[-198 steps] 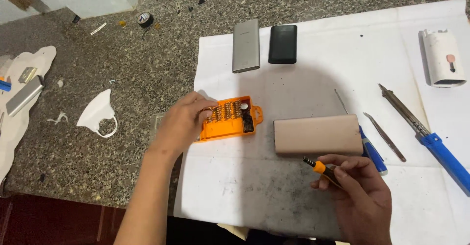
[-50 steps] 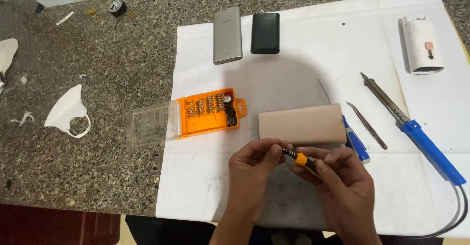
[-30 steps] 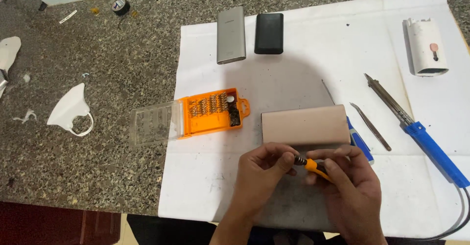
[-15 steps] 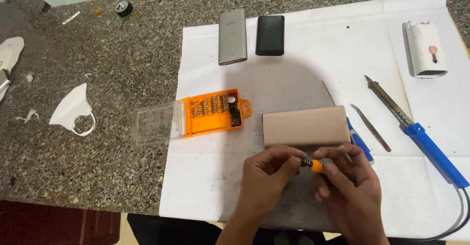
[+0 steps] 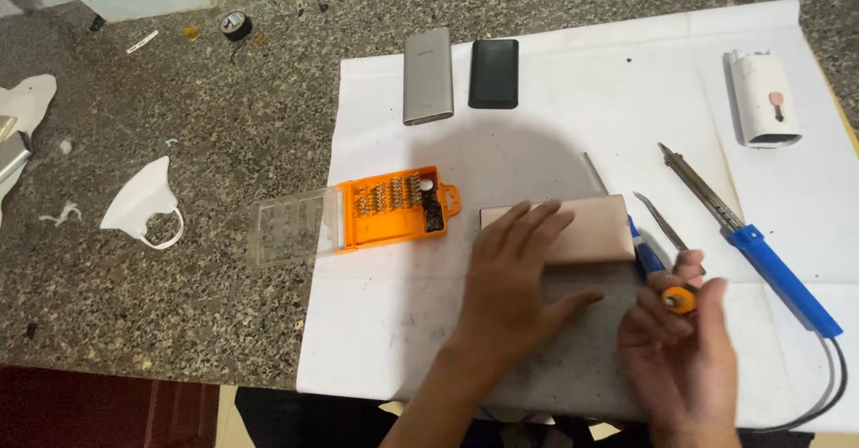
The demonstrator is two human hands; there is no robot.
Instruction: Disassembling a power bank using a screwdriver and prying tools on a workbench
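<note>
White paper over speckled stone: our left hand [image 5: 514, 278] flat on the rigid, slippery-looking tan power bank [image 5: 573, 226], our right hand [image 5: 684, 349] pinching the light screwdriver [image 5: 676, 298].

- My left hand [image 5: 519, 278] lies flat, fingers spread, on the near edge of the tan power bank [image 5: 582, 226].
- My right hand [image 5: 684, 349] pinches a small screwdriver [image 5: 677, 298] with an orange cap, just right of the bank.
- Orange bit case [image 5: 394, 209] open to the left, clear lid [image 5: 293, 226] beside it.
- Blue soldering iron [image 5: 752, 242] on the white sheet [image 5: 555, 108], well right.
- Grey [image 5: 427, 76] and black [image 5: 494, 73] power banks at the far side.
</note>
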